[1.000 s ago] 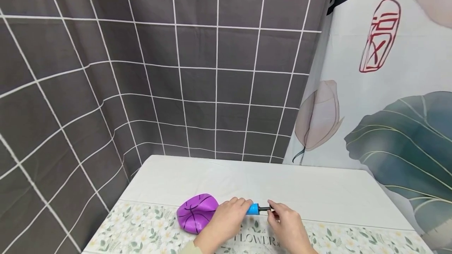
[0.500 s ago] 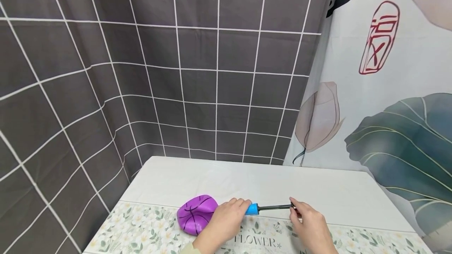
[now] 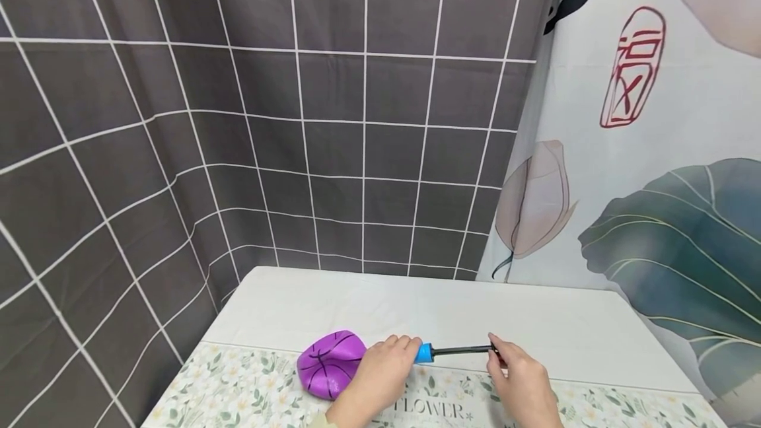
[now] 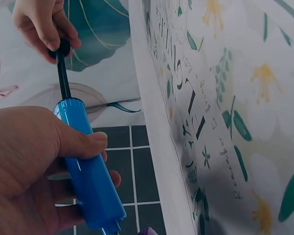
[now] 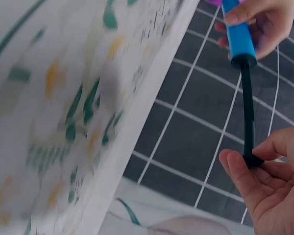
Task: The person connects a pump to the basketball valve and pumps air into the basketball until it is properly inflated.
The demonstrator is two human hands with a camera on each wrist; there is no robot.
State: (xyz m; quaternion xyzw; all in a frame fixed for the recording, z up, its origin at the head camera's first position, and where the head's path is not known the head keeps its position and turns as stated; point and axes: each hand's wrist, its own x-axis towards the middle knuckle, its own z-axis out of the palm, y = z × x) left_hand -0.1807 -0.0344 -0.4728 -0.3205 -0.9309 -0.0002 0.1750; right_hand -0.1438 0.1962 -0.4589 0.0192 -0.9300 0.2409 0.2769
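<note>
My left hand (image 3: 386, 370) grips the blue barrel of a hand pump (image 4: 90, 171), thumb across its top and fingers curled beneath. Black and slim, the pump's rod (image 3: 460, 350) is drawn well out of the barrel. My right hand (image 3: 523, 378) pinches the small black handle (image 5: 252, 160) at the rod's end between thumb and fingers. A purple ball (image 3: 330, 366) with black lines, partly deflated and dented, lies just left of my left hand, at the pump's nozzle end. The left hand covers part of the ball's right side and the nozzle in the head view.
A white table (image 3: 357, 299) has a floral cloth (image 3: 238, 382) with lettering along its near part. Behind and to the left hangs a dark gridded curtain (image 3: 333, 150). On the right is a white curtain (image 3: 588, 216) printed with large leaves.
Between the first and second frames my right hand moved right, drawing the rod out of the barrel. Since then it has hardly moved. The left hand and ball stay in place.
</note>
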